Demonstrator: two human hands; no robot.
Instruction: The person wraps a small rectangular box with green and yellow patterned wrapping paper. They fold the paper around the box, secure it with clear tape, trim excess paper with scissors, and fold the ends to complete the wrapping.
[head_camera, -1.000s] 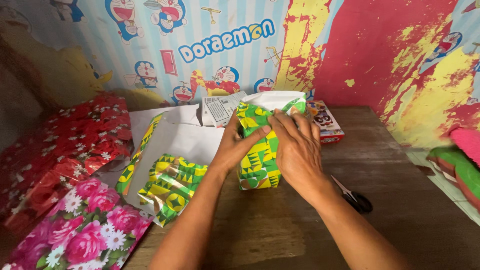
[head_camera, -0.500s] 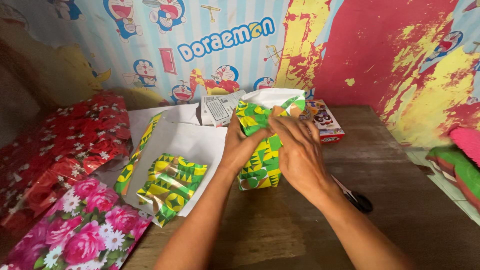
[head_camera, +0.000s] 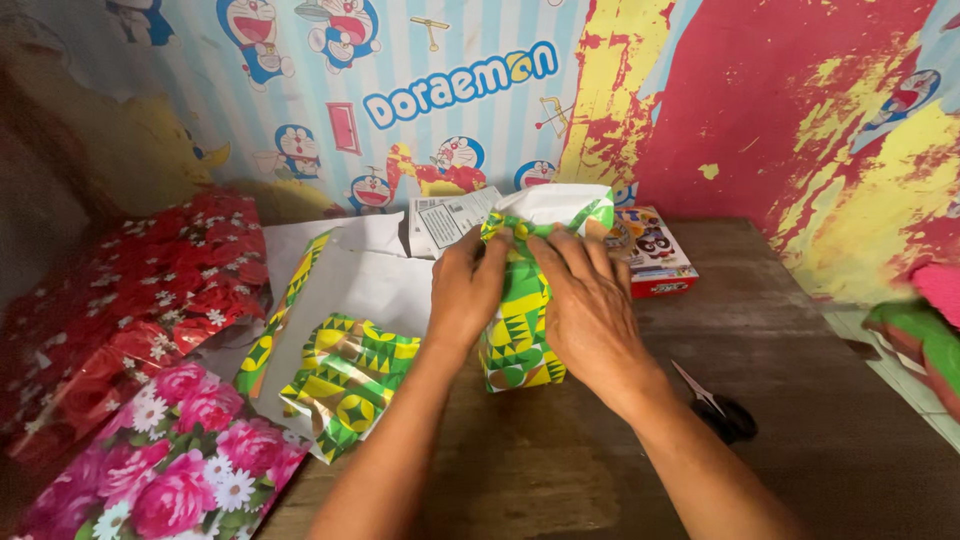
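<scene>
Item: one box-shaped parcel wrapped in glossy green-and-yellow triangle-patterned paper (head_camera: 520, 340), which you find standing upright on the wooden tabletop (head_camera: 800, 420); its far end is still unsealed, white paper underside (head_camera: 560, 205) showing, top edges gathered.

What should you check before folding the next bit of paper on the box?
1. Both hands on the box: ok. The left hand and right hand press its sides.
2. Paper round the sides: ok, the green and yellow wrap covers them.
3. Top end closed: not ok, the white flap stands open.
4. Scissors near: ok, on the table by the right arm.
5. Tape ready: cannot tell, none shows.
6. Spare paper out of the way: ok, it lies left of the box.
</scene>
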